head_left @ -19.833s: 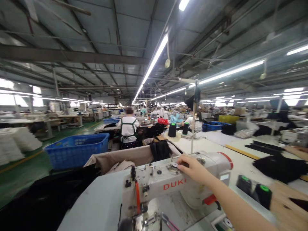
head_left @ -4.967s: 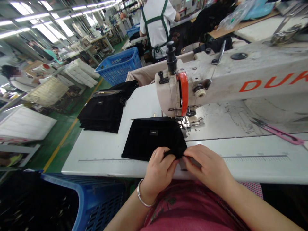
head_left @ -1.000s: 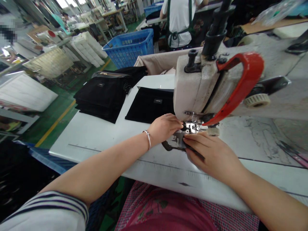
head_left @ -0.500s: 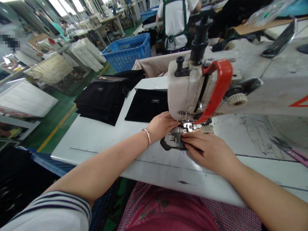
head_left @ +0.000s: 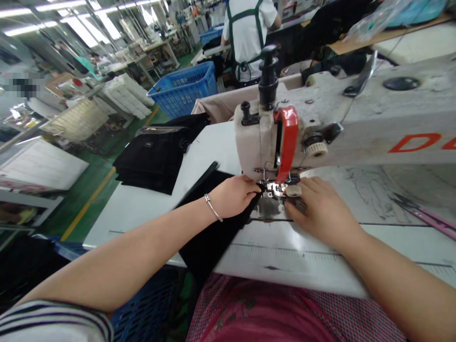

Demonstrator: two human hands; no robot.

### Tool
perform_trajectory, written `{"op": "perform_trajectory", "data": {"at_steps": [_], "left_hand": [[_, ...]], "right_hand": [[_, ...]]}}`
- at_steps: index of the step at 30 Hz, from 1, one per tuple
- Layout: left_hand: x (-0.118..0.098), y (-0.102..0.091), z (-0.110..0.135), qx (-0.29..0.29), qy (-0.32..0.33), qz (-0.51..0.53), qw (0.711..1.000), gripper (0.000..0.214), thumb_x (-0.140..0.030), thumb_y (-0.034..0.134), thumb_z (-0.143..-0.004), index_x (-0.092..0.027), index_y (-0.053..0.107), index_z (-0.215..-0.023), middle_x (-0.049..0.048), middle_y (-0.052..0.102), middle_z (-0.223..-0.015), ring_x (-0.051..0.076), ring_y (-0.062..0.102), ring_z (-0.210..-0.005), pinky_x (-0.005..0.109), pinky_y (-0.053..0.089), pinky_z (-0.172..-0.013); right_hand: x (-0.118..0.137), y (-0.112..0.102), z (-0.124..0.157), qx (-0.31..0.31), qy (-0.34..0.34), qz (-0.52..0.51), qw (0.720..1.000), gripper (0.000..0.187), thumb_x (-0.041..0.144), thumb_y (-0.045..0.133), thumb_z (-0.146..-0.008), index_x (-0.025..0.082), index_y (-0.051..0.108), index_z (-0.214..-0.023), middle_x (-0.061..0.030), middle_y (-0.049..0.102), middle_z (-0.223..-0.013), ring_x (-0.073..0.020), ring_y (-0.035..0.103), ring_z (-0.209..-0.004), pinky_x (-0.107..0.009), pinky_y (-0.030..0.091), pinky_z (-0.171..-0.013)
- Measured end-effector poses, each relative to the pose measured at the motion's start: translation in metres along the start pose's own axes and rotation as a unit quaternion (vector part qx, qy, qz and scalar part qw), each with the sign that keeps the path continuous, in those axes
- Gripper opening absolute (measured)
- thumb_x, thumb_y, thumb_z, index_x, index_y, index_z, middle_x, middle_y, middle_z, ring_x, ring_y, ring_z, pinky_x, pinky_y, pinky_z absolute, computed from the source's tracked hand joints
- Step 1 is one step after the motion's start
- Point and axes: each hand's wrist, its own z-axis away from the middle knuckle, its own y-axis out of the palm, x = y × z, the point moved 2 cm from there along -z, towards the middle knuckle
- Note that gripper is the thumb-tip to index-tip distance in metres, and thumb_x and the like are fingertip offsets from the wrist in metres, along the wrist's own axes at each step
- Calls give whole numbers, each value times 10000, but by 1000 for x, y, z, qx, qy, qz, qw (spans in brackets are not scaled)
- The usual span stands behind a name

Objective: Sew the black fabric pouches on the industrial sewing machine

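Note:
A white sewing machine (head_left: 356,123) with a red guard (head_left: 287,142) stands on the white table (head_left: 142,209). My left hand (head_left: 233,194) lies closed on a black fabric piece (head_left: 210,237) just left of the presser foot (head_left: 276,187); the fabric hangs over the table's front edge. My right hand (head_left: 320,209) rests flat on the machine bed right of the foot, its fingertips at the metal plate (head_left: 267,209). Whether anything is under those fingers I cannot make out.
A stack of black fabric pieces (head_left: 153,156) lies at the table's left end. Pink-handled scissors (head_left: 423,213) lie at the right. A blue basket (head_left: 185,88) stands behind, and a person in a white shirt with green straps (head_left: 247,35) works with their back turned.
The black fabric piece, lying behind the needle half a second ago, is now pulled toward me under my left hand and over the table edge. My view has shifted right.

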Motion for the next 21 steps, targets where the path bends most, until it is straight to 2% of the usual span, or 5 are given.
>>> {"op": "perform_trajectory", "data": {"at_steps": [3, 8, 10, 15, 21], "left_hand": [[-13, 3, 9, 11, 10, 18, 1000, 251, -147, 509, -908, -151, 644, -1121, 90, 624, -1084, 226, 584, -1054, 403, 509, -968], [-28, 20, 24, -65, -5, 20, 998, 327, -126, 461, -926, -121, 546, -1242, 135, 526, -1286, 247, 496, -1210, 447, 451, -1061], [-29, 26, 28, -81, -7, 14, 997, 346, -121, 430, -941, -111, 512, -1277, 136, 525, -1295, 236, 483, -1239, 433, 436, -1086], [-19, 31, 30, -82, 36, 23, 996, 344, -142, 426, -951, -124, 501, -1287, 129, 528, -1299, 229, 459, -1279, 436, 420, -1103], [5, 30, 17, -68, 72, 33, 995, 331, -174, 452, -955, -146, 532, -1275, 114, 551, -1298, 217, 469, -1277, 429, 390, -1118]], "right_hand": [[-1, 0, -1, 1, -11, -18, 1000, 85, 236, 578, -863, 194, 601, -933, -71, 610, -905, -261, 535, -899, -413, 421, -808], [0, 3, -4, -68, 29, 24, 997, 86, 242, 611, -867, 160, 608, -893, -104, 594, -909, -271, 533, -890, -397, 446, -778], [2, 4, -2, -73, 4, 36, 997, 79, 221, 592, -880, 154, 628, -902, -103, 596, -897, -270, 535, -879, -401, 455, -779], [14, 9, 10, -4, -169, -51, 984, 299, 113, 519, -901, 203, 627, -1165, -69, 620, -1142, -236, 551, -1035, -403, 467, -905], [19, 13, 8, 0, -158, -59, 986, 290, 127, 535, -896, 200, 650, -1152, -89, 615, -1149, -248, 553, -1043, -435, 487, -892]]}}
